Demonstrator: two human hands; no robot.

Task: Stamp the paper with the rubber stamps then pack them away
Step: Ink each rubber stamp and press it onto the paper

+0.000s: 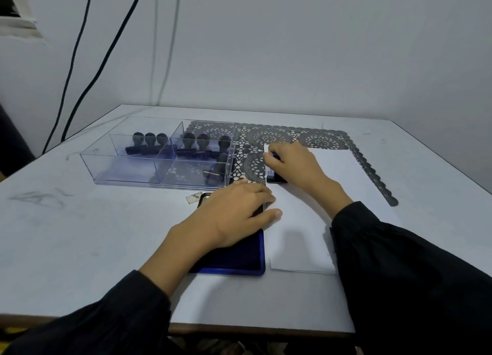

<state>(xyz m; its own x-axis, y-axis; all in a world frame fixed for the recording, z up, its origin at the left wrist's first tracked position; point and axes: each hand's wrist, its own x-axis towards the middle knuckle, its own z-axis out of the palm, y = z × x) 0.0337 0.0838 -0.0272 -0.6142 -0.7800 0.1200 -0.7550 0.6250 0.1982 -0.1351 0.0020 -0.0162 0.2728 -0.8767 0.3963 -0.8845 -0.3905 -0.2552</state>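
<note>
A rubber stamp (277,178) is pressed onto the far left corner of a white sheet of paper (314,195) by the right hand (295,165), which is closed around its handle. The left hand (234,216) is laid flat and open, holding nothing, across a blue ink pad (239,261) and the paper's left edge. Seven more stamps are seen upright in a clear divided box (159,155) (so stamping seems barely begun, and packing is left). A blue mark beside the stamp is too blurred to be read.
</note>
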